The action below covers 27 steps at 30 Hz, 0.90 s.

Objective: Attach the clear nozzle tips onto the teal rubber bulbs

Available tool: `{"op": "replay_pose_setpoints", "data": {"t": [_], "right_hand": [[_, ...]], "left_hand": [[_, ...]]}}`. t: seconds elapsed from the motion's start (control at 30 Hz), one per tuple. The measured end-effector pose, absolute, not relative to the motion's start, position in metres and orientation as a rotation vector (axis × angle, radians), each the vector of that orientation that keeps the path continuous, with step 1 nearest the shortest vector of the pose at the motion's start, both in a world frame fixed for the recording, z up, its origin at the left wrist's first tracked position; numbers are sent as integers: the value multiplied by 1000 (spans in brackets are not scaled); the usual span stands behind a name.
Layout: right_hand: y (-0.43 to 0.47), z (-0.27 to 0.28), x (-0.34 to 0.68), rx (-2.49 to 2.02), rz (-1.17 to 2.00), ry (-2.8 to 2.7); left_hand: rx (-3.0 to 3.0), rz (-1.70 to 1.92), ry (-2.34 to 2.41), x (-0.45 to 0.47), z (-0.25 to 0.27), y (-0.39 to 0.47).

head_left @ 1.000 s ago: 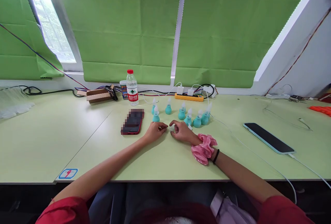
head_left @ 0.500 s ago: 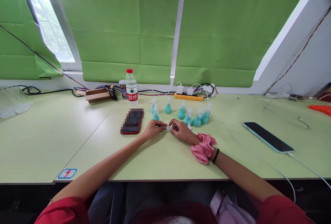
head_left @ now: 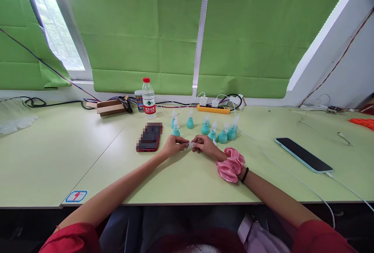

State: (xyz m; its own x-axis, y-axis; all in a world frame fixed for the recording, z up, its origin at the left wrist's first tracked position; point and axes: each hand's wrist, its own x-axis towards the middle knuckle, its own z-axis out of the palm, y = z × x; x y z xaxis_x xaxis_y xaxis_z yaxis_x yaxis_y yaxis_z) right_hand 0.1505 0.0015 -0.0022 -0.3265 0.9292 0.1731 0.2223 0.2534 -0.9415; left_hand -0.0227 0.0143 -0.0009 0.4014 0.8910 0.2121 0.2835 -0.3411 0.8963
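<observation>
While the left hand (head_left: 173, 145) pinched one end of this white bit (head_left: 191, 145), the right hand (head_left: 205, 145) had the other, bulbs (head_left: 205, 129) just past 'em.

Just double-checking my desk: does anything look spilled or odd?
No spill shows. The red-edged phone left of the left hand looks odd: blocky pixels cover its left side, so damage there can't be judged.

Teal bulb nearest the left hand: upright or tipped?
Upright: the teal bulb sits below its pale nozzle, which points up, just beyond the left hand.
</observation>
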Motion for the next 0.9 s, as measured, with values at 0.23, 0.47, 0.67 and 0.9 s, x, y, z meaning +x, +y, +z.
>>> {"op": "replay_pose_setpoints", "data": {"t": [0.23, 0.47, 0.67, 0.9], "right_hand": [[5, -2, 152, -1037, 1267, -1647], [11, -4, 154, -1062, 1371, -1552], [15, -7, 155, -1065, 1399, -1511], [6, 1, 150, -1103, 1463, -1438]], "left_hand": [[2148, 963, 1045, -22, 2, 9], [2502, 957, 1026, -22, 6, 4], [2816, 910, 1025, -23, 3, 5], [3099, 759, 1057, -20, 7, -3]]}}
